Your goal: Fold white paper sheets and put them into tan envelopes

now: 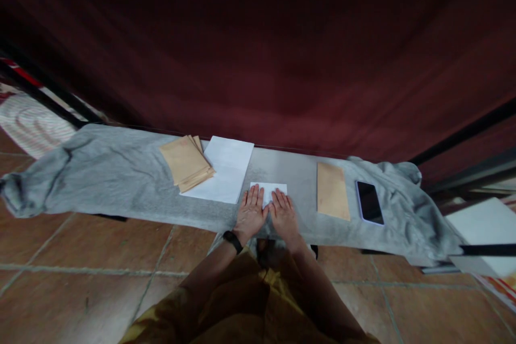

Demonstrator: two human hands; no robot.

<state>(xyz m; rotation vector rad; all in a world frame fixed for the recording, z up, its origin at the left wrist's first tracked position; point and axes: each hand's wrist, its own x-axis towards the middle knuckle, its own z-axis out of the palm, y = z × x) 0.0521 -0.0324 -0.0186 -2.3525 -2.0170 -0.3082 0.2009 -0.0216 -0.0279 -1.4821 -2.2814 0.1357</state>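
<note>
A small white sheet of paper (268,187), seemingly folded, lies on the grey cloth in front of me. Flat on its left part rests my left hand (250,212), fingers stretched out, a dark band on the wrist. My right hand (283,215) presses on the right part in the same way, fingers extended and the thumbs close together. Both palms hide the lower part of the paper. To the left is a stack of larger white paper (226,166), partly covered by several brown envelopes (187,164). One brown envelope (332,191) lies alone to the right.
A phone (370,202) with a pale purple edge lies right of the single envelope. Grey cloth (121,172) covers the long narrow surface, bunched at both ends. A dark red curtain (258,91) hangs behind it. Black poles (475,131) slant at either side, above a tiled floor (100,290).
</note>
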